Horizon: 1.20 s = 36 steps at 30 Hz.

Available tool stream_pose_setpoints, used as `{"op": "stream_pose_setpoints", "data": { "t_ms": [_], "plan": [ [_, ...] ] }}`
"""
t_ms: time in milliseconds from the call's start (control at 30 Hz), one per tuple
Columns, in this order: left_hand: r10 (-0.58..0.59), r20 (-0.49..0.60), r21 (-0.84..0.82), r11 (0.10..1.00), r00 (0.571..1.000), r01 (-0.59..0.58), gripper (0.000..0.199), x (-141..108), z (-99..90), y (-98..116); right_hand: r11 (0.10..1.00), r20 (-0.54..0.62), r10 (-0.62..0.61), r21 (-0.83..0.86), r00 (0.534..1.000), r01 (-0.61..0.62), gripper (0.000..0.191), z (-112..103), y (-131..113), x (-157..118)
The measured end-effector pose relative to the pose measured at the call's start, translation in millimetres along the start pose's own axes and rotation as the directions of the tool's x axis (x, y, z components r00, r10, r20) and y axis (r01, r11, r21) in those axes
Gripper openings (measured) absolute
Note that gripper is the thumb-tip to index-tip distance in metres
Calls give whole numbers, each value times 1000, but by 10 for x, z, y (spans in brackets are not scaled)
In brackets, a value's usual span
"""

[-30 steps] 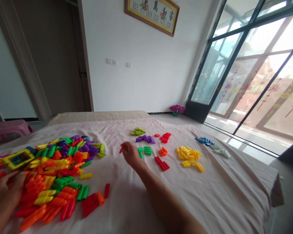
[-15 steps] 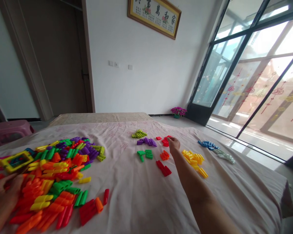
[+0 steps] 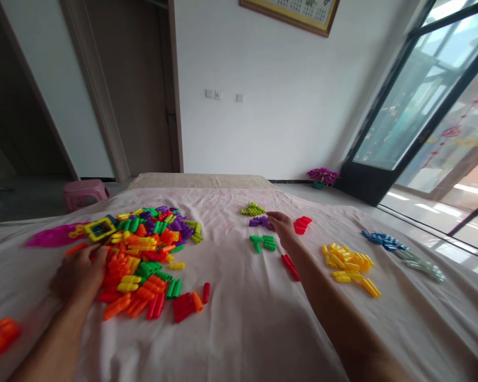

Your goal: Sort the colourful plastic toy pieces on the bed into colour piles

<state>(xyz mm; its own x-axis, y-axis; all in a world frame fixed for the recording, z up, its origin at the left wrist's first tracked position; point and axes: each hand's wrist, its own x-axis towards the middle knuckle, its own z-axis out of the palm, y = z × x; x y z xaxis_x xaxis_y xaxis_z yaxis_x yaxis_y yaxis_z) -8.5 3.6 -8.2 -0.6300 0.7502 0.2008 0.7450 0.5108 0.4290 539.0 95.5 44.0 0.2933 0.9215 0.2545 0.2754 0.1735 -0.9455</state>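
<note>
My right hand [image 3: 282,226] reaches across the cloth, its fingertips pinched together at the right side of a small group of purple plastic building pieces [image 3: 258,222]. Whatever is between those fingertips is hidden. At the left edge of a large mixed pile of tube-shaped building pieces [image 3: 151,268], my left hand [image 3: 79,273] lies low, thumb and fingers apart, beside orange and red pieces. Just beyond it is a yellow frame-shaped piece [image 3: 100,229]. Green pieces [image 3: 268,242] lie in front of the purple ones, and lime pieces [image 3: 253,209] behind them.
Red pieces [image 3: 302,225] lie right of my right hand, with more red ones [image 3: 290,267] beside the forearm. Farther right are yellow [image 3: 348,265], blue [image 3: 384,240] and pale clear pieces [image 3: 421,265]. Orange round pieces [image 3: 3,335] sit at lower left. A pink stool [image 3: 85,194] stands beyond.
My right hand has moved left from the red group to the purple one. The view has turned left, bringing the orange round pieces into sight. My left hand stays by the pile.
</note>
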Motion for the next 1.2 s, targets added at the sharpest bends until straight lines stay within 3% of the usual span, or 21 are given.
{"op": "stream_pose_setpoints", "data": {
  "t_ms": [67,133,200,300,400,500,600,733,800,833,967,1033,1133,1200],
  "plan": [
    [-42,-12,-21,999,999,42,73,-56,-74,78,999,284,-32,26,958,26,38,364,-271,-303],
    [-50,-9,-38,998,999,49,72,-88,-113,111,998,544,-58,43,837,41,33,665,-498,-632],
    [-40,-2,-50,998,999,39,72,-102,-133,115,996,720,-90,59,688,68,30,873,-649,-922],
    [-39,5,-55,998,999,39,75,-103,-143,108,981,871,-123,35,477,189,29,1000,-740,-1195],
    [-50,2,-57,997,999,50,75,-98,-136,108,946,934,-117,1,336,324,33,984,-728,-1283],
    [-40,-2,-54,998,999,40,74,-87,-111,96,926,960,-73,-36,272,375,33,956,-673,-1304],
    [-46,-1,-35,998,999,46,71,-55,-71,55,891,967,-61,-59,248,450,24,979,-605,-1340],
    [-64,5,-16,998,998,64,69,20,-8,-12,775,968,-113,-56,225,629,20,1016,-552,-1375],
    [-66,13,-18,998,998,66,69,41,12,-29,717,959,-120,-96,258,690,19,982,-575,-1361],
    [-63,14,-20,998,998,64,69,44,16,-32,695,947,-112,-141,300,705,18,942,-602,-1343],
    [-60,7,-22,998,998,60,75,25,4,-16,607,792,-47,-461,608,648,22,638,-738,-1226],
    [-65,4,-21,998,998,65,75,11,-12,-1,534,682,-21,-611,731,585,26,427,-759,-1161],
    [-55,8,-32,998,998,55,70,-20,-49,30,398,513,38,-795,857,458,26,104,-687,-1081],
    [-56,12,-46,997,998,57,70,-48,-81,60,318,395,93,-881,914,349,27,-94,-594,-1036]
  ]
}}
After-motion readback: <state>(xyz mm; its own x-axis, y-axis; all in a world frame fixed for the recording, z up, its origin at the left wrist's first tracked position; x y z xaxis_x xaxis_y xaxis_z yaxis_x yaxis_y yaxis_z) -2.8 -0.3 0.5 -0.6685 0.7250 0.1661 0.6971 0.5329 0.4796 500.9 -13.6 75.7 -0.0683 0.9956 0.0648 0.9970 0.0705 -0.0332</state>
